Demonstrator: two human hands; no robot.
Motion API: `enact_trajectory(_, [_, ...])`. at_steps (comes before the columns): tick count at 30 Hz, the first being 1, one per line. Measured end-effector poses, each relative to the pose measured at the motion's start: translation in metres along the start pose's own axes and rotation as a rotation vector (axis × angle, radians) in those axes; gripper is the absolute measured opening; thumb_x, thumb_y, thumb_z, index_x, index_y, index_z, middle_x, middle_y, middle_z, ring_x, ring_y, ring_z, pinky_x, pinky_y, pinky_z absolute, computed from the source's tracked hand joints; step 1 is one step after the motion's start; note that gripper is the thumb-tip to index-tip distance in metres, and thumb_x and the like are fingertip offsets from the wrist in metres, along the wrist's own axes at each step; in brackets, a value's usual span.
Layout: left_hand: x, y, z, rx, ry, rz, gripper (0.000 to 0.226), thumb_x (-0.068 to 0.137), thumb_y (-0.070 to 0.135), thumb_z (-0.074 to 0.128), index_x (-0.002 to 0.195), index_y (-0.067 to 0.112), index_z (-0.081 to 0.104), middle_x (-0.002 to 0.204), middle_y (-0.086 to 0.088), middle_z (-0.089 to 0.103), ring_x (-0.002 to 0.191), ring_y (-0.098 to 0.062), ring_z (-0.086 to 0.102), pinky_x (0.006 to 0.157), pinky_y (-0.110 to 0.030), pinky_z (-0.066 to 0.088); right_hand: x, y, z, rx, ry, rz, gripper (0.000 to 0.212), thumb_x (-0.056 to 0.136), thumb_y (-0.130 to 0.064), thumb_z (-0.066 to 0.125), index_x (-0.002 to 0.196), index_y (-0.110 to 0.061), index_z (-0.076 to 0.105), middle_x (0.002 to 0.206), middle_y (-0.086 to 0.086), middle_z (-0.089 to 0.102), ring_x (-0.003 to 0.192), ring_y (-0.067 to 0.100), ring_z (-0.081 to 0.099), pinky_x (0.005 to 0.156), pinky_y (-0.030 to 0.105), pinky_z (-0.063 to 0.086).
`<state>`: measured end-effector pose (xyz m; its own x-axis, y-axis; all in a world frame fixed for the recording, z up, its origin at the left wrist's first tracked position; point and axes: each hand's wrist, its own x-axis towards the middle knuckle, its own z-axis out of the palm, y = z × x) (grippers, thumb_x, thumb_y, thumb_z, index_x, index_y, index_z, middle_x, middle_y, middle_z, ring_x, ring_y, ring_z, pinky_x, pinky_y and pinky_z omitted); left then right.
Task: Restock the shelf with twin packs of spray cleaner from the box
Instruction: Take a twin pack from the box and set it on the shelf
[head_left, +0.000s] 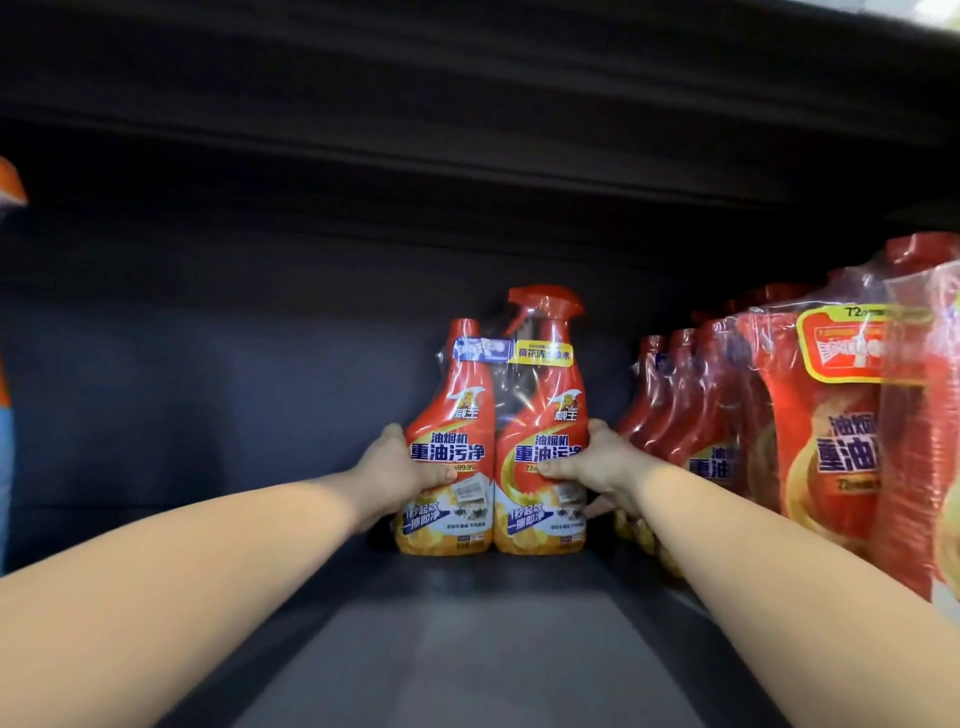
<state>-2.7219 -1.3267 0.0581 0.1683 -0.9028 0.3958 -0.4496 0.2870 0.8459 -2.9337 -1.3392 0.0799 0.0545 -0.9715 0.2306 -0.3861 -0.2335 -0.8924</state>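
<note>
Twin pack of spray cleaner (493, 441) stands upright deep on the dark shelf (467, 649), gripped at mid-height on both flanks: the left hand (400, 467) curls round the refill bottle, the right hand (602, 462) round the trigger bottle. The placing step looks all but done. Next, both hands must let go without tipping it, perhaps after nudging it toward the stocked packs (727, 415) just beside. Overhead, the upper shelf (467, 104) shadows the bay.
</note>
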Motion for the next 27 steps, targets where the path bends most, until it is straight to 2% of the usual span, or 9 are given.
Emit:
enact_trajectory(3, [-0.001,-0.001,0.001,0.002,0.021,0.021,0.051,0.075,0.015,0.079,0.107,0.011,0.041,0.098,-0.004,0.059,0.081,-0.016,0.059,0.063,-0.026,0.048,-0.003,-0.001,0.001,-0.016,0.01,0.014,0.058,0.079,-0.014,0.076,0.126,-0.009,0.041,0.125,0.015,0.06,0.099,0.029,0.063,0.078,0.047,0.053])
enact_trajectory(6, [-0.001,-0.003,0.001,0.019,0.011,0.023,0.055,0.072,0.013,0.08,0.109,0.014,0.04,0.103,-0.006,0.061,0.091,-0.02,0.061,0.076,-0.032,0.051,-0.007,0.0,0.002,-0.014,0.009,0.038,0.051,0.081,-0.009,0.073,0.125,-0.002,0.047,0.123,0.022,0.062,0.111,0.035,0.062,0.086,0.047,0.052])
enact_trajectory(8, [-0.001,-0.004,0.001,0.031,-0.001,0.021,0.058,0.071,0.011,0.081,0.11,0.015,0.039,0.107,-0.007,0.06,0.098,-0.023,0.061,0.083,-0.036,0.052,-0.007,0.003,0.002,-0.032,0.002,0.03,0.052,0.079,-0.004,0.074,0.124,-0.004,0.047,0.12,0.018,0.064,0.095,0.028,0.067,0.081,0.042,0.053])
enact_trajectory(10, [-0.002,-0.004,0.0,0.052,-0.002,0.026,0.059,0.07,0.012,0.082,0.11,0.016,0.038,0.107,-0.006,0.059,0.099,-0.022,0.06,0.084,-0.035,0.051,-0.004,0.006,0.003,-0.043,0.009,0.017,0.057,0.076,-0.002,0.075,0.124,-0.007,0.045,0.116,0.014,0.065,0.073,0.016,0.061,0.076,0.038,0.052])
enact_trajectory(11, [-0.002,-0.004,0.0,0.057,-0.001,0.028,0.059,0.071,0.013,0.081,0.11,0.016,0.038,0.107,-0.005,0.059,0.098,-0.021,0.059,0.083,-0.034,0.05,-0.003,0.007,0.003,-0.044,0.018,0.013,0.058,0.076,-0.002,0.076,0.124,-0.008,0.045,0.114,0.013,0.064,0.07,0.014,0.059,0.076,0.037,0.053])
enact_trajectory(17, [-0.002,-0.004,0.0,0.06,-0.008,0.027,0.061,0.069,0.01,0.082,0.112,0.016,0.039,0.112,-0.008,0.061,0.103,-0.024,0.061,0.09,-0.039,0.051,0.002,0.012,0.005,-0.051,0.048,-0.006,0.058,0.072,-0.003,0.079,0.119,-0.008,0.046,0.115,0.014,0.064,0.089,0.025,0.065,0.078,0.041,0.057])
enact_trajectory(20, [-0.001,-0.003,0.0,0.083,0.0,0.018,0.065,0.069,0.01,0.082,0.117,0.012,0.04,0.111,-0.008,0.061,0.104,-0.025,0.061,0.09,-0.041,0.052,0.004,0.011,0.005,-0.081,0.053,-0.007,0.055,0.073,-0.003,0.078,0.118,-0.007,0.047,0.111,0.014,0.065,0.085,0.024,0.064,0.076,0.039,0.057])
enact_trajectory(24, [0.004,-0.003,0.001,0.09,0.013,0.014,0.061,0.069,0.01,0.082,0.112,0.014,0.039,0.112,-0.009,0.061,0.104,-0.026,0.061,0.092,-0.043,0.052,0.011,0.012,0.007,-0.109,0.075,-0.013,0.055,0.074,-0.004,0.078,0.118,-0.007,0.045,0.109,0.014,0.066,0.082,0.023,0.064,0.079,0.04,0.057])
enact_trajectory(27, [0.007,-0.005,0.004,0.092,0.024,0.01,0.061,0.07,0.009,0.082,0.114,0.013,0.039,0.114,-0.01,0.061,0.106,-0.026,0.061,0.093,-0.044,0.051,0.017,0.015,0.009,-0.139,0.105,-0.018,0.061,0.07,-0.01,0.082,0.118,-0.011,0.044,0.113,0.011,0.063,0.097,0.026,0.064,0.087,0.044,0.056])
